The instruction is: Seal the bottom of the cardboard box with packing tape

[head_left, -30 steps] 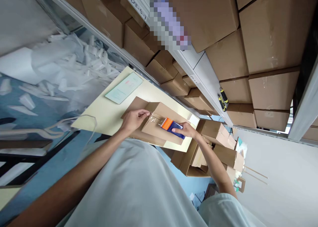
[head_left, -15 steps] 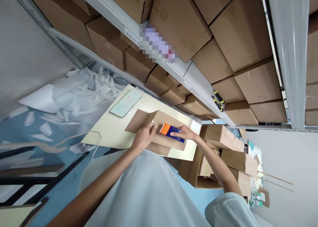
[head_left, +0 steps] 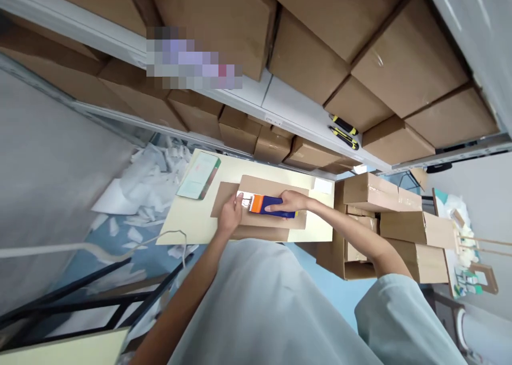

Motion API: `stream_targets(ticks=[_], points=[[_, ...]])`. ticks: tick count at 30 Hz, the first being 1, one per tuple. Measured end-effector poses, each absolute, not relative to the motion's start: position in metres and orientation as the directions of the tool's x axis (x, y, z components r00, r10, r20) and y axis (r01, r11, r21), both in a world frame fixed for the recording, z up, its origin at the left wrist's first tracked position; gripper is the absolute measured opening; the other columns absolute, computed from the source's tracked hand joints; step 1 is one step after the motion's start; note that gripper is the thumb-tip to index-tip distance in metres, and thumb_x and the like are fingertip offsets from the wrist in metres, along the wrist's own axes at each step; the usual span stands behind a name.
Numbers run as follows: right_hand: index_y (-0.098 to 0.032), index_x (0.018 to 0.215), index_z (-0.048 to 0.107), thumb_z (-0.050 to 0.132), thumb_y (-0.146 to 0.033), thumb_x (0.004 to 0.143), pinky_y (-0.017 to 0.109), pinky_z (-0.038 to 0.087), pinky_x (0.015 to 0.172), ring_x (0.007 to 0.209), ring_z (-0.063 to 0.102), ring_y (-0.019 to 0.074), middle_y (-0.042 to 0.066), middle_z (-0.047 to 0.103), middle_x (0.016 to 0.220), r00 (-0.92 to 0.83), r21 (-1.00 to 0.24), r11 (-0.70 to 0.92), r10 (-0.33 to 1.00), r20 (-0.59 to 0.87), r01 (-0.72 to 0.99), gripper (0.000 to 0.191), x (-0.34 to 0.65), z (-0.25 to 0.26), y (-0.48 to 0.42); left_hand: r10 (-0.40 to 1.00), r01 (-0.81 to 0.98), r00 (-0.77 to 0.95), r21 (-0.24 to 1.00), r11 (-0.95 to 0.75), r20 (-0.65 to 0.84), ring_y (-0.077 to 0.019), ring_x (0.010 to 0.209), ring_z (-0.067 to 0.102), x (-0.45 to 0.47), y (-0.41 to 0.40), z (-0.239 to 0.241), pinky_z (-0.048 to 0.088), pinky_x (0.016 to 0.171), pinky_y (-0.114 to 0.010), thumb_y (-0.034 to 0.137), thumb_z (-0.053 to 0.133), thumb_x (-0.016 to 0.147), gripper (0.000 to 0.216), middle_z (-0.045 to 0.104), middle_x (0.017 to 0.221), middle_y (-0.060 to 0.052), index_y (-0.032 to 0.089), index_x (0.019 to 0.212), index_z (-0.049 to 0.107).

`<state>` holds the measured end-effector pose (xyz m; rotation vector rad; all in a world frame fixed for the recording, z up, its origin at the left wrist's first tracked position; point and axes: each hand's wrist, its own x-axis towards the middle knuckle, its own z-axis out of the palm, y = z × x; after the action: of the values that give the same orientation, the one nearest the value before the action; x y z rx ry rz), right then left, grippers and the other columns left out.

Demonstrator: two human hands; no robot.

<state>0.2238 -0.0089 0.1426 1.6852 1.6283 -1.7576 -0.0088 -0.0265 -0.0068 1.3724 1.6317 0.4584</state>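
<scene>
Flat brown cardboard box (head_left: 276,202) lies on pale yellow tabletop (head_left: 188,221), under both hands.
Right hand (head_left: 290,201) has its grip closed on orange-and-blue tape dispenser (head_left: 269,205) atop the box; left hand (head_left: 230,218) presses flat, grip open, at the box's left end.

Pale green booklet (head_left: 199,175) on the cream table (head_left: 188,225); yellow-black screwdrivers (head_left: 343,131) on a shelf (head_left: 280,101) above.

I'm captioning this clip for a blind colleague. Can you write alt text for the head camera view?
Both hands work on a flat cardboard box on a pale table: the right hand holds an orange-and-blue tape dispenser, the left hand presses the box beside it. Shelves of cardboard boxes fill the background.
</scene>
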Motion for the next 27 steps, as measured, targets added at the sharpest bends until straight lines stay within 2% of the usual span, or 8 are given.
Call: stream_targets(ticks=[5, 9, 12, 16, 23, 25, 27], points=[[-0.018, 0.059, 0.069, 0.084, -0.085, 0.077, 0.028, 0.047, 0.061, 0.053, 0.061, 0.0154, 0.0, 0.064, 0.05, -0.322, -0.511, -0.301, 0.501, -0.803, 0.805, 0.071, 0.264, 0.147, -0.016, 0.907, 0.616, 0.059, 0.73, 0.295, -0.417, -0.0336, 0.119, 0.074, -0.006, -0.025, -0.005, 0.057, 0.106, -0.043, 0.052, 0.032, 0.106, 0.057, 0.081, 0.121, -0.02, 0.014, 0.122, 0.072], [-0.018, 0.067, 0.072, 0.087, -0.085, 0.074, 0.027, 0.048, 0.057, 0.049, 0.059, 0.014, -0.001, 0.064, 0.052, -0.327, -0.551, -0.499, 0.468, -0.821, 0.67, 0.069, 0.331, 0.158, -0.044, 0.898, 0.634, 0.029, 0.703, 0.324, -0.44, -0.0319, 0.116, 0.073, -0.005, -0.023, 0.0, 0.057, 0.104, -0.039, 0.058, 0.036, 0.101, 0.051, 0.081, 0.107, -0.013, 0.02, 0.103, 0.069], [-0.017, 0.069, 0.073, 0.093, -0.084, 0.067, 0.027, 0.049, 0.054, 0.046, 0.059, 0.014, 0.001, 0.066, 0.052, -0.266, -0.498, -0.597, 0.437, -0.859, 0.629, 0.07, 0.382, 0.167, -0.068, 0.881, 0.664, -0.021, 0.652, 0.366, -0.473, -0.0287, 0.108, 0.07, -0.003, -0.022, 0.007, 0.056, 0.099, -0.035, 0.06, 0.042, 0.099, 0.043, 0.074, 0.09, -0.004, 0.023, 0.091, 0.063], [-0.017, 0.068, 0.073, 0.096, -0.082, 0.063, 0.028, 0.048, 0.052, 0.047, 0.061, 0.0156, 0.003, 0.068, 0.054, -0.215, -0.445, -0.634, 0.407, -0.888, 0.632, 0.069, 0.432, 0.17, -0.094, 0.866, 0.703, -0.066, 0.592, 0.393, -0.496, -0.0251, 0.102, 0.066, 0.004, -0.022, 0.018, 0.055, 0.095, -0.032, 0.053, 0.044, 0.101, 0.036, 0.064, 0.078, 0.002, 0.023, 0.087, 0.059], [-0.016, 0.073, 0.075, 0.093, -0.083, 0.067, 0.028, 0.049, 0.056, 0.051, 0.064, 0.0154, 0.003, 0.072, 0.059, -0.257, -0.49, -0.594, 0.436, -0.863, 0.638, 0.07, 0.465, 0.134, -0.11, 0.848, 0.749, -0.157, 0.499, 0.436, -0.506, -0.0239, 0.101, 0.064, 0.017, -0.024, 0.026, 0.055, 0.097, -0.032, 0.046, 0.044, 0.103, 0.032, 0.055, 0.069, 0.003, 0.024, 0.081, 0.052], [-0.015, 0.074, 0.075, 0.095, -0.08, 0.068, 0.028, 0.05, 0.058, 0.053, 0.065, 0.0158, 0.004, 0.072, 0.061, -0.264, -0.502, -0.582, 0.447, -0.855, 0.64, 0.068, 0.467, 0.125, -0.108, 0.851, 0.777, -0.177, 0.46, 0.43, -0.495, -0.025, 0.1, 0.064, 0.017, -0.024, 0.022, 0.056, 0.099, -0.034, 0.047, 0.044, 0.103, 0.033, 0.055, 0.067, 0.002, 0.025, 0.08, 0.052], [-0.014, 0.076, 0.076, 0.095, -0.078, 0.07, 0.028, 0.05, 0.059, 0.056, 0.066, 0.0161, 0.004, 0.073, 0.063, -0.272, -0.519, -0.56, 0.467, -0.842, 0.646, 0.066, 0.471, 0.122, -0.105, 0.878, 0.824, -0.093, 0.459, 0.332, -0.469, -0.0288, 0.101, 0.063, 0.014, -0.024, 0.015, 0.058, 0.101, -0.042, 0.049, 0.035, 0.104, 0.037, 0.052, 0.064, 0.0, 0.026, 0.081, 0.05]])
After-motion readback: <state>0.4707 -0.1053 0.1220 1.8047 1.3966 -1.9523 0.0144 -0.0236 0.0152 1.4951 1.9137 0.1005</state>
